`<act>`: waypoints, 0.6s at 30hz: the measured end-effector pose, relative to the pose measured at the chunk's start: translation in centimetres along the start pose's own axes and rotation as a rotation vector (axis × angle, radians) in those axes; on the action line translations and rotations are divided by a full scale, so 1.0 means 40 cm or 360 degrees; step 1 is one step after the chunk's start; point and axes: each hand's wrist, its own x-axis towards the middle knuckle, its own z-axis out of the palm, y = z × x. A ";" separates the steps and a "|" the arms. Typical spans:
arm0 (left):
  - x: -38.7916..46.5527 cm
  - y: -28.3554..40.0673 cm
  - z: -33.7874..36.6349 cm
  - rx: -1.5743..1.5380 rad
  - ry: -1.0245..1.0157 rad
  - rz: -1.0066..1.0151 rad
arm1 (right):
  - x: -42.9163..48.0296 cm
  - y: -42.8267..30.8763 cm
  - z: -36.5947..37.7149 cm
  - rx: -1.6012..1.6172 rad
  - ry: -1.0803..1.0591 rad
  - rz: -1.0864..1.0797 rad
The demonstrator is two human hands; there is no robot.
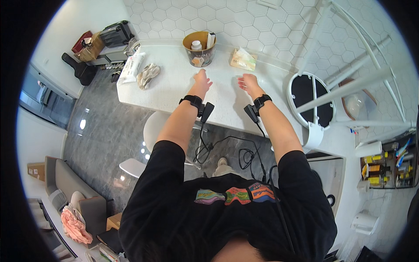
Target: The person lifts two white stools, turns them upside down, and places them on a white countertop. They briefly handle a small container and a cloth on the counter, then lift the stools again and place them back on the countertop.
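Note:
My left hand (pixel 201 82) hovers over the white countertop (pixel 176 88), just in front of a patterned bucket (pixel 202 59). Nothing is in it, and its thumb and fingers are apart. Inside the bucket are a white-capped bottle (pixel 196 45) and a white box-like item (pixel 210 40). To the right, my right hand (pixel 249 83) is also empty with spread fingers, closest to a soft pack of tissues (pixel 244 61). Left of my left hand lie a crumpled cloth (pixel 149 76) and a white plastic packet (pixel 131 67). Each wrist wears a black strap with a cabled device.
An upturned white stool (pixel 314 98) rests on the counter at right, its legs slanting upward. Hexagonal wall tiles (pixel 229 23) rise behind. Below the counter stand a white chair (pixel 155 127) and loose black cables (pixel 247 157). Bottles fill a rack (pixel 389 163) at far right.

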 end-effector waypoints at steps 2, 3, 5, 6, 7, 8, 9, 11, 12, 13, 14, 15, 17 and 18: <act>0.036 0.068 0.023 -0.0068 0.0074 0.0051 | 0.058 -0.027 -0.003 -0.0030 0.0094 0.0009; 0.047 0.093 0.031 -0.0087 0.0063 0.0034 | 0.082 -0.035 -0.008 -0.0027 0.0154 0.0021; 0.064 0.154 0.047 -0.0099 0.0022 0.0027 | 0.132 -0.059 -0.002 -0.0022 0.0295 0.0038; 0.068 0.175 0.057 -0.0118 -0.0040 0.0014 | 0.149 -0.063 -0.001 0.0009 0.0293 0.0024; 0.070 0.184 0.070 -0.0134 0.0025 0.0038 | 0.163 -0.063 0.003 -0.0004 0.0252 0.0024; 0.075 0.195 0.088 -0.0148 0.0084 0.0065 | 0.178 -0.065 0.010 -0.0017 0.0231 0.0028; 0.081 0.204 0.104 -0.0156 0.0124 0.0088 | 0.192 -0.066 0.017 -0.0029 0.0224 0.0031; 0.096 0.213 0.120 -0.0023 0.0203 0.0107 | 0.215 -0.060 0.036 0.0003 0.0160 0.0048; 0.106 0.213 0.123 0.0028 0.0176 0.0128 | 0.225 -0.057 0.042 0.0020 0.0138 0.0050; 0.117 0.210 0.120 0.0078 0.0151 0.0148 | 0.232 -0.053 0.044 -0.0006 0.0181 -0.0019; 0.130 0.206 0.115 0.0130 0.0086 0.0209 | 0.240 -0.051 0.043 -0.0030 0.0224 -0.0098; 0.142 0.202 0.107 0.0184 0.0022 0.0270 | 0.245 -0.048 0.040 -0.0058 0.0297 -0.0143; 0.168 0.200 0.101 0.0229 -0.0035 0.0340 | 0.260 -0.052 0.022 -0.0369 0.0863 -0.0239; 0.176 0.197 0.097 0.0232 -0.0023 0.0343 | 0.263 -0.050 0.009 -0.0541 0.1141 -0.0248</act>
